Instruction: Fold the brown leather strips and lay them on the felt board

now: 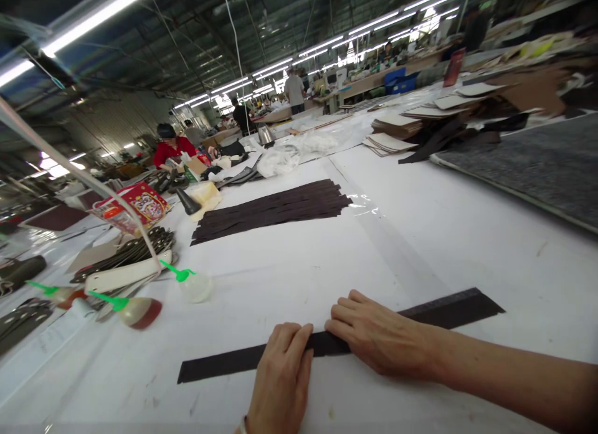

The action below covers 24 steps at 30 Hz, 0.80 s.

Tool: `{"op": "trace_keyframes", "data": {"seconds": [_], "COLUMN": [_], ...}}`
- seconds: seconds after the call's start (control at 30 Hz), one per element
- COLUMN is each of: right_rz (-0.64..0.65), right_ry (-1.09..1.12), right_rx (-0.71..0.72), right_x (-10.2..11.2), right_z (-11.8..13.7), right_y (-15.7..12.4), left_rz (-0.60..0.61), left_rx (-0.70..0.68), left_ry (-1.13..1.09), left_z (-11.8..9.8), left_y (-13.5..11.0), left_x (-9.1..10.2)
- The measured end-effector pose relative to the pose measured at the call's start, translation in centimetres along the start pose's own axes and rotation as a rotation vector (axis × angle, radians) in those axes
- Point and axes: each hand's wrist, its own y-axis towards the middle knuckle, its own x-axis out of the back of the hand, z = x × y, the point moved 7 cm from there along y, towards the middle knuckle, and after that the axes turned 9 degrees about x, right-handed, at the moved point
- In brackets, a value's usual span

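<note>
A long dark strip [448, 309] lies flat on the white table [420, 235] in front of me. My left hand [283, 375] presses down on the strip near its middle, fingers together and laid flat. My right hand [378, 337] lies flat on the strip just to the right, fingers stretched toward the left hand. The strip's middle is hidden under both hands. Farther back, a row of several similar dark strips [275, 208] lies side by side on the table.
Three glue bottles with green nozzles [191, 283] [133, 309] [58, 292] lie at the left near a pile of dark curved pieces [131, 250]. A red printed bag [137, 203] stands behind. Stacked board sheets [397, 132] and a grey mat [537, 163] sit at right. People work farther back.
</note>
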Motion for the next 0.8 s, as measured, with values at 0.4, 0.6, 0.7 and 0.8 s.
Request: {"op": "trace_keyframes", "data": {"seconds": [0.4, 0.6, 0.7, 0.8], "right_rz": [0.07, 0.067, 0.054, 0.058], "right_ry": [0.002, 0.078, 0.305, 0.45], "right_rx": [-0.041, -0.192, -0.496, -0.506], "right_x": [-0.5, -1.2, -1.3, -0.9], "right_z": [-0.4, -1.1, -3.0, -2.9], "right_y": [0.8, 1.6, 0.7, 0.4], "left_rz": [-0.058, -0.056, -0.041, -0.042], "left_rx": [-0.299, -0.289, -0.274, -0.26], "left_ry": [0.288, 0.294, 0.268, 0.21], "left_z": [-1.3, -1.0, -1.0, -0.9], "left_y": [-2.3, -2.6, -2.8, -3.0], "left_x": [-0.6, -0.7, -0.7, -0.3]}}
